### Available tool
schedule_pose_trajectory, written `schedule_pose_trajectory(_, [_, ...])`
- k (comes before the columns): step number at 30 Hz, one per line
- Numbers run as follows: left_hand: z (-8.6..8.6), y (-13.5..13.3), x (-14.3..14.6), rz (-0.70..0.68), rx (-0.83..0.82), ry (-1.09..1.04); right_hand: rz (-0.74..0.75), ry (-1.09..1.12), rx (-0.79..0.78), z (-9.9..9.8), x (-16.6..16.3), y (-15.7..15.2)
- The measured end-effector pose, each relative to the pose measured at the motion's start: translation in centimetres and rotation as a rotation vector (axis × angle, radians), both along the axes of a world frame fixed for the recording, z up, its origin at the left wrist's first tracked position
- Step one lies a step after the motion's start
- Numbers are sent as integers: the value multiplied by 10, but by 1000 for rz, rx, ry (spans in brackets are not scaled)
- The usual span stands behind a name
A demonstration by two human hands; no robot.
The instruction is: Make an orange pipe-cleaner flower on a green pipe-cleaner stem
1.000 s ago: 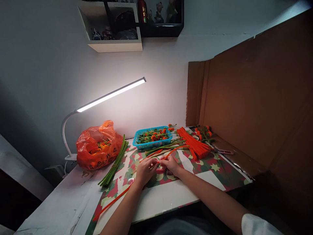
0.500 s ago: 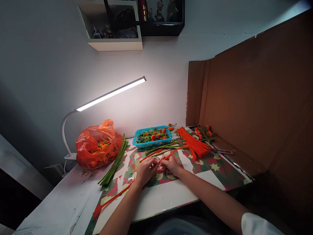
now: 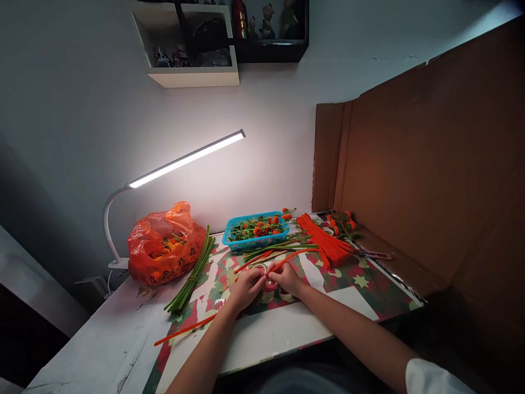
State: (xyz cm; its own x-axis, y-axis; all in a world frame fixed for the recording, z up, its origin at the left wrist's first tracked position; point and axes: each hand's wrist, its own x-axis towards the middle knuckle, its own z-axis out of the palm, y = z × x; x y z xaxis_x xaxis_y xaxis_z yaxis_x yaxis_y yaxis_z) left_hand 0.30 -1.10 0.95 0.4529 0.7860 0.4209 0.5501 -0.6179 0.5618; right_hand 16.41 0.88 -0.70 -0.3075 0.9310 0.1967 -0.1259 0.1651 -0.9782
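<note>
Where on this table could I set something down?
The widest bare patch is the left side of the table, in front of the bag, left of the stems and orange strand. A smaller one lies at the near edge, between the forearms. It's crowded around the left hand and right hand, and behind them at the basket and orange bundle.

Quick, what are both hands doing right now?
Left hand: closed, pinching an orange strip.
Right hand: closed, pinching the orange strip too, right beside the left hand.

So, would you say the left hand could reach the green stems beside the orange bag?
Probably yes: nothing covers the green stems, though the left hand holds an orange strip.
</note>
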Motion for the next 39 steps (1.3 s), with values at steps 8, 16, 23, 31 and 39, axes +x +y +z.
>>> schedule_pose_trajectory(8, [-6,5,-3,35,-74,-111,-53,-11,66,4,-1,-2])
schedule_pose_trajectory(16, [-5,5,-3,26,-72,-121,-57,10,46,5,-1,-2])
schedule_pose_trajectory(23, [-3,2,1,50,6,-86,-93,-30,69,2,-1,-1])
schedule_pose_trajectory(31, [-4,3,2,79,99,-21,-118,-40,-7,0,-3,0])
schedule_pose_trajectory(39, [-7,3,0,109,273,126,-120,-59,-11,-3,-4,3])
